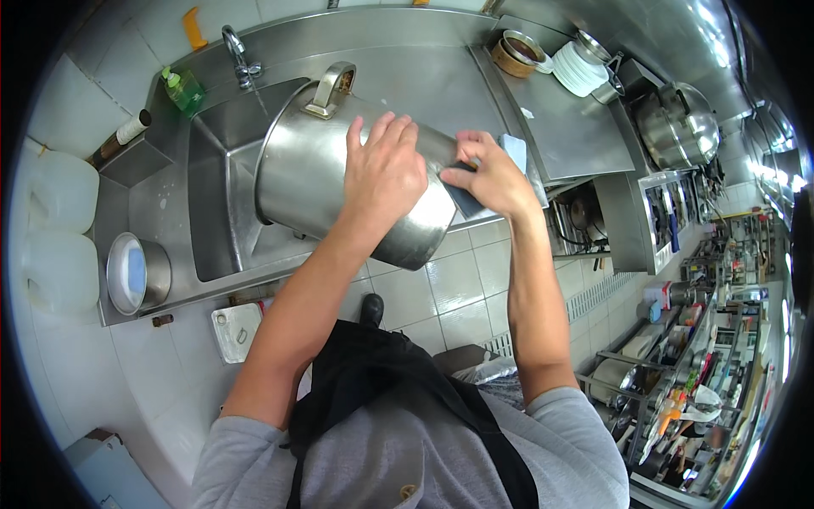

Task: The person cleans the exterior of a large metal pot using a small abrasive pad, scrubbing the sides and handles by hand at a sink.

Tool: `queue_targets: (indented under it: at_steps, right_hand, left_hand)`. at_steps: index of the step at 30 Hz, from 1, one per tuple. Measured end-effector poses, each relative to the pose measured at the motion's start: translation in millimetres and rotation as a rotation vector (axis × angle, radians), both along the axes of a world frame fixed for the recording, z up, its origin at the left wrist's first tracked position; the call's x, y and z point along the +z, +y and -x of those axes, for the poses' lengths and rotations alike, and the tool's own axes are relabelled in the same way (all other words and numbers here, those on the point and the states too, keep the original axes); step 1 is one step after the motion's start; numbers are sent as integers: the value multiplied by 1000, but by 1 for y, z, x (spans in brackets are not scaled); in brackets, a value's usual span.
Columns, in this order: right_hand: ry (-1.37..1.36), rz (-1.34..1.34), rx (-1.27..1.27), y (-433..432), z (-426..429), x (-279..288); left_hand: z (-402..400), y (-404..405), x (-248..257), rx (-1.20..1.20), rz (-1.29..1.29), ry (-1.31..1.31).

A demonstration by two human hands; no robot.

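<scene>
A large stainless steel stockpot (pixel 305 165) lies on its side across the edge of the sink basin (pixel 213 146), one riveted handle uppermost. My left hand (pixel 388 172) rests flat on the pot's side with the fingers spread. In my right hand (pixel 489 175) is a dark scouring pad (pixel 467 197), held against the base end of the pot. A light blue sponge (pixel 512 153) lies just beyond that hand on the steel counter. Water runs in a thin stream from the faucet (pixel 240 60) into the basin.
A green soap pump bottle (pixel 184 92) stands behind the basin. At the left are a small pot (pixel 159 273) with a bowl and blue sponge, and plastic jugs (pixel 60 191). Stacked white plates (pixel 579 69) and a lidded pot (pixel 677 127) stand at the right.
</scene>
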State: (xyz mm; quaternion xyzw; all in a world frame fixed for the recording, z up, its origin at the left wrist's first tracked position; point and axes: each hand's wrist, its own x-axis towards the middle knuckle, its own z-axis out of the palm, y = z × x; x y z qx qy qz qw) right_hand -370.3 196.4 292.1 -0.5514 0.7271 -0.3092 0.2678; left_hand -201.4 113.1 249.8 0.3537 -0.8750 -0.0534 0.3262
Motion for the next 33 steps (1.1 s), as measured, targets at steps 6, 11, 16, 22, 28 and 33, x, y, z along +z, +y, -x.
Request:
queue_targets:
  at_steps: [6,11,16,22,28,33]
  right_hand:
    - [97,165,-206,-30,-2,-19]
    - [135,435,-331,-23,-16,-39]
    - [93,679,-360,38,-83,-64]
    - [-60,586,-484,-8,-12,-57]
    - [-310,621,-538,28,-60,-67]
    - [86,777,-358,44,-89,-79]
  left_hand:
    - [4,-1,-1,-22,6,22]
    - [3,1,0,-7,1,3]
    - [1,-1,-2,-17,-4,20]
    - [8,1,-1,-10,38,23]
    - [-1,3,-1,33,56,29]
    - [-2,3,-3,32,100,13]
